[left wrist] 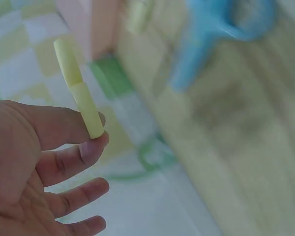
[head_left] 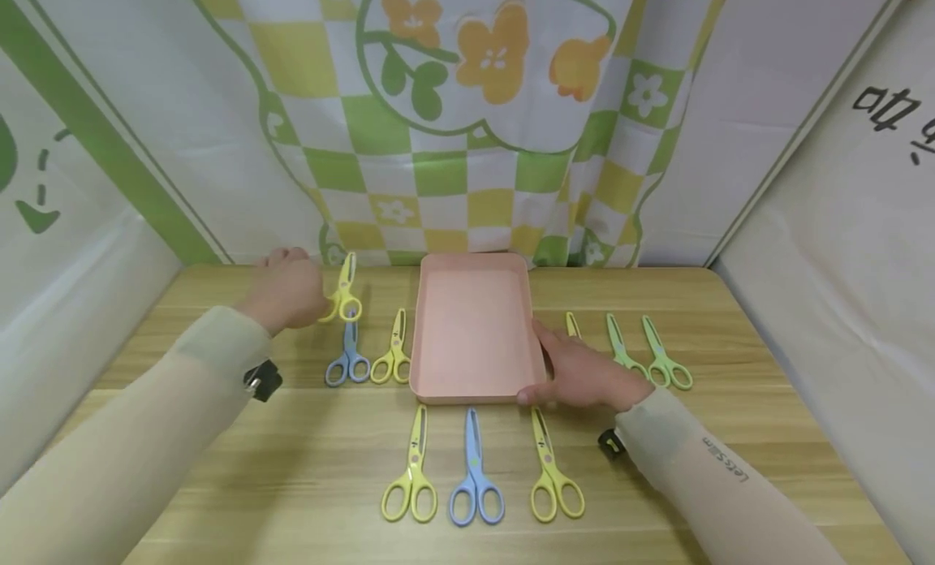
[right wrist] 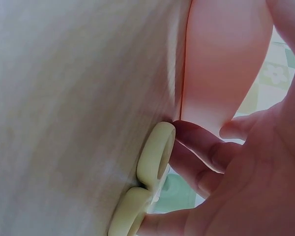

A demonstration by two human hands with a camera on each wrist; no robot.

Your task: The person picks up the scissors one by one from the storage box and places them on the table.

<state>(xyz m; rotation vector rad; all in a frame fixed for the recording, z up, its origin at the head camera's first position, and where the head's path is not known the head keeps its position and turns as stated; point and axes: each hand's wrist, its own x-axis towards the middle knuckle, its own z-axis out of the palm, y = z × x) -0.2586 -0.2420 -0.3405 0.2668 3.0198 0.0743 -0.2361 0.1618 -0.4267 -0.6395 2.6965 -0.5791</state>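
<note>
My left hand [head_left: 286, 289] is raised at the table's back left. Its thumb and index finger pinch a pair of yellow scissors [head_left: 343, 293] by the handles, blades up; the left wrist view shows these handles [left wrist: 84, 105] edge-on, the other fingers spread. Just below them lies a pair of blue scissors [head_left: 349, 358]. At the near right corner of an empty pink tray [head_left: 471, 329], my right hand [head_left: 584, 374] rests with thumb and fingers against its sides. Another pair of yellow scissors [head_left: 573, 325] lies partly hidden behind that hand; the right wrist view shows yellow handles [right wrist: 155, 152] by its fingers.
Yellow scissors [head_left: 394, 354] lie beside the tray's left side. In front lie yellow scissors [head_left: 413, 472], blue scissors [head_left: 475, 474] and more yellow scissors [head_left: 551, 467]. Two green pairs [head_left: 663, 358] are at right. A checked curtain [head_left: 445, 159] hangs behind the wooden table [head_left: 292, 476].
</note>
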